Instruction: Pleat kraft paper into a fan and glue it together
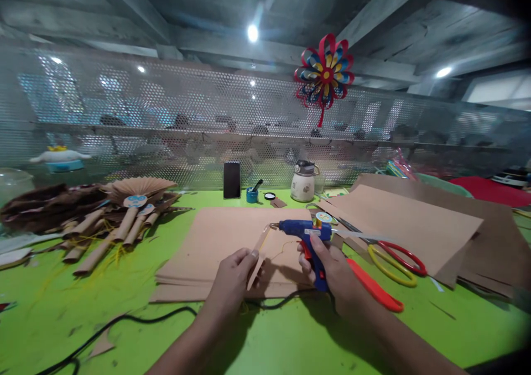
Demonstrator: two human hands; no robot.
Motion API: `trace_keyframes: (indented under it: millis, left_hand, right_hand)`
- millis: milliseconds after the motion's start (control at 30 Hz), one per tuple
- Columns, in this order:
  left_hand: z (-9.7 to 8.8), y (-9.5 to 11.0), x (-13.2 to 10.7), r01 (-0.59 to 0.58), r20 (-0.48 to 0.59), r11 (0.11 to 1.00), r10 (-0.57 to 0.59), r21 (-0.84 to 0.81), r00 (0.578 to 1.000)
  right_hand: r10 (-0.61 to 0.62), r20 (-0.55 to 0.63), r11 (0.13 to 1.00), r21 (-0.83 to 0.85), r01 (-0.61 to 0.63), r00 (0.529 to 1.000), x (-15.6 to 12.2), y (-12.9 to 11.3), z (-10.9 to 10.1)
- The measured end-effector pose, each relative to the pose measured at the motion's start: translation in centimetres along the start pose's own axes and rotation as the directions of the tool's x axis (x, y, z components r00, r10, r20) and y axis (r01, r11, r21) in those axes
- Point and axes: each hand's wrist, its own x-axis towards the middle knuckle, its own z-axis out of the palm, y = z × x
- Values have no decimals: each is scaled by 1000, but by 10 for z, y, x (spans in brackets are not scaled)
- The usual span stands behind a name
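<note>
My right hand (327,267) is wrapped round the handle of a blue hot glue gun (305,230), its nozzle pointing left. A clear glue stick (357,234) sticks out of the gun's back. Between the fingers of my left hand (236,272) is a narrow folded strip of brown paper (260,256), held tilted upright. The gun's tip is at the strip's upper end; whether they touch I cannot tell. A thin yellow string (286,246) hangs near the strip. Beneath both hands lies a stack of brown paper sheets (199,242).
Scissors with red and yellow handles (394,264) and an orange-red handled tool (375,286) lie to the right, beside large brown sheets (418,220). Paper fans with rolled handles (128,223) lie left. A black cord (145,319) crosses the green table. Behind stand a phone (232,180), jar (251,194) and bottle (302,182).
</note>
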Motion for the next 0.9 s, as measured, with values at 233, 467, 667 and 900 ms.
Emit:
trace_keyframes:
  millis: [233,467,667,900]
  left_hand:
    - [1,-4,3,17,2,1000,-17,0,1000]
    - [2,0,1,-1,-22,998,2,59,1000]
    - [1,-4,1,-46,-29,991,50,127,998]
    - [1,-4,4,-27,3,996,27,89,1000]
  right_hand:
    - [-17,26,999,-43,18,1000,3,3,0]
    - [-67,17,997,-43,68,998,2,4,-1]
    - [-110,88,982,-142,122,990,-5,2,6]
    - [-119,32,984,-130,122,992,3,5,0]
